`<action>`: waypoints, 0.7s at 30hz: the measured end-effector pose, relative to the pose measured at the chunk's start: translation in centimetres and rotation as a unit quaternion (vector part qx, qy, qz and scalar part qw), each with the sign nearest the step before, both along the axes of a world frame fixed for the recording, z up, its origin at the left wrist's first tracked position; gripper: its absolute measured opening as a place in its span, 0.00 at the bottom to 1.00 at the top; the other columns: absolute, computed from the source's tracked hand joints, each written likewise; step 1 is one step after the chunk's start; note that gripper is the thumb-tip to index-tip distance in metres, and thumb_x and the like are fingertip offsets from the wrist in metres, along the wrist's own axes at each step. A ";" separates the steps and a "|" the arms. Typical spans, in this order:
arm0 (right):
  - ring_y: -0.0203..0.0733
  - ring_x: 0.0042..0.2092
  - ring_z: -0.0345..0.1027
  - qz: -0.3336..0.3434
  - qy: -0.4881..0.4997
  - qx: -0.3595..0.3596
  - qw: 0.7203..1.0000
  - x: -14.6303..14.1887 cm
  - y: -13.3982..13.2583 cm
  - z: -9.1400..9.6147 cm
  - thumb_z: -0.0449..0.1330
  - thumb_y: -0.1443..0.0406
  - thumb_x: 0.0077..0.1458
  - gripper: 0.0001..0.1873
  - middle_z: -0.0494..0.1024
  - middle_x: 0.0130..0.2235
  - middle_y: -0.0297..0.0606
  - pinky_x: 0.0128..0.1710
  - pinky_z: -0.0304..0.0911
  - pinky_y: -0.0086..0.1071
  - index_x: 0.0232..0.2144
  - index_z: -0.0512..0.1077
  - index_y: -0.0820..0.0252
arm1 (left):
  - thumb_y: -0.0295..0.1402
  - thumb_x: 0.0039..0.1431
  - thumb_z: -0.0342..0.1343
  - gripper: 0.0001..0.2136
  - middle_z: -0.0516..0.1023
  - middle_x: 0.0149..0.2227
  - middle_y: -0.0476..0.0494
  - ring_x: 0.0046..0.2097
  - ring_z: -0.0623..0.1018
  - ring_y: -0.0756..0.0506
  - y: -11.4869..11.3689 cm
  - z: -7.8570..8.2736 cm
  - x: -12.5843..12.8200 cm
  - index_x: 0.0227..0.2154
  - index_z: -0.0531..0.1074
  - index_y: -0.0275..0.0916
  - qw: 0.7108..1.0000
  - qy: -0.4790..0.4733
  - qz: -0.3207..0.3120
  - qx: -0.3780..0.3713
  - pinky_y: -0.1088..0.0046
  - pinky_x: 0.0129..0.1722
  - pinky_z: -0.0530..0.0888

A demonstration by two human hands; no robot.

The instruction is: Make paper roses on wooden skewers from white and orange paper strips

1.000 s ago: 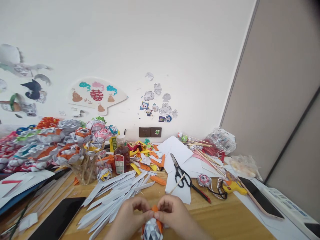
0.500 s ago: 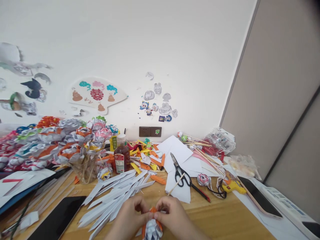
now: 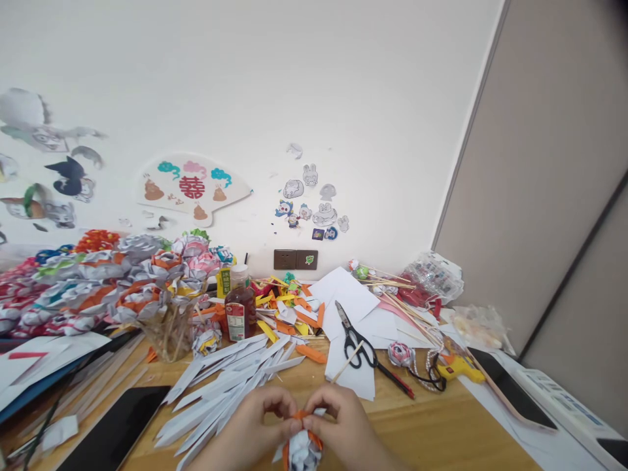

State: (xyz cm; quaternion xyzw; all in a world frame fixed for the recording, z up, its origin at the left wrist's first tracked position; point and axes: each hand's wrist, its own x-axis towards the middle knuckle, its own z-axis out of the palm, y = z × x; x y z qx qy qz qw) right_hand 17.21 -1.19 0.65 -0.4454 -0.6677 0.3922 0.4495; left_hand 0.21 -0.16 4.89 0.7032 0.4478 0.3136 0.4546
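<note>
At the bottom middle, both hands pinch a small paper flower (image 3: 303, 446) made of white printed and orange strips. My left hand (image 3: 250, 428) grips its left side with fingers curled. My right hand (image 3: 343, 425) pinches the orange top edge from the right. The flower hovers just above the wooden table (image 3: 432, 432). A fan of folded white paper strips (image 3: 230, 386) lies right behind my left hand.
Black scissors (image 3: 356, 340) rest on white sheets behind my right hand. A yellow glue gun (image 3: 458, 369), a brown bottle (image 3: 239, 311), a jar of sticks with paper flowers (image 3: 167, 327), a dark tablet (image 3: 115, 428) at left and a phone (image 3: 510, 392) at right crowd the table.
The hands and the flower stay in nearly the same place; the fingers have shifted slightly on the orange top. The view has tipped up a little.
</note>
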 end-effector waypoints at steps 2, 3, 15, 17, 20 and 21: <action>0.38 0.29 0.67 0.027 0.029 -0.056 0.998 0.1 0.1 0.1 0.61 0.71 0.39 0.03 0.74 0.25 0.32 0.29 0.59 0.27 0.22 0.71 0.61 | 0.42 0.41 0.60 0.12 0.69 0.20 0.52 0.26 0.68 0.49 0.3 -0.6 -0.1 0.18 0.69 0.37 0.999 0.004 -0.036 -0.029 0.75 0.28 0.63; 0.37 0.28 0.66 0.037 0.039 -0.077 0.996 0.2 0.2 0.1 0.61 0.71 0.39 0.03 0.73 0.24 0.31 0.28 0.59 0.27 0.21 0.71 0.61 | 0.42 0.42 0.60 0.13 0.69 0.20 0.53 0.26 0.67 0.49 0.4 -1.0 -0.2 0.19 0.69 0.37 0.998 0.003 -0.046 -0.043 0.76 0.27 0.62; 0.31 0.22 0.62 0.070 -0.017 -0.173 0.982 0.9 0.9 -1.8 0.63 0.75 0.36 0.07 0.70 0.19 0.27 0.21 0.53 0.22 0.21 0.71 0.63 | 0.37 0.41 0.60 0.11 0.64 0.18 0.56 0.24 0.63 0.52 0.4 -3.9 0.5 0.17 0.65 0.38 0.996 0.060 -0.033 -0.051 0.78 0.22 0.57; 0.30 0.22 0.61 0.051 -0.052 -0.148 0.986 0.7 0.7 -1.4 0.62 0.77 0.36 0.07 0.69 0.19 0.26 0.20 0.52 0.21 0.20 0.71 0.63 | 0.34 0.44 0.57 0.08 0.66 0.20 0.55 0.25 0.65 0.51 0.2 -3.8 0.5 0.17 0.66 0.38 0.995 0.092 -0.024 -0.026 0.78 0.23 0.58; 0.30 0.22 0.61 0.038 -0.089 -0.127 0.987 0.5 0.5 -0.6 0.62 0.78 0.37 0.08 0.68 0.19 0.25 0.21 0.52 0.21 0.19 0.71 0.63 | 0.30 0.44 0.55 0.03 0.71 0.22 0.52 0.27 0.69 0.49 -0.1 -3.7 0.5 0.19 0.70 0.37 0.992 0.125 -0.015 -0.003 0.77 0.24 0.61; 0.30 0.23 0.61 0.035 -0.097 -0.127 0.987 0.5 0.5 -0.4 0.62 0.79 0.37 0.08 0.68 0.19 0.25 0.21 0.53 0.22 0.19 0.71 0.63 | 0.29 0.44 0.54 0.03 0.73 0.23 0.51 0.28 0.70 0.49 -0.2 -3.6 0.5 0.21 0.71 0.36 0.992 0.127 -0.018 -0.002 0.77 0.25 0.62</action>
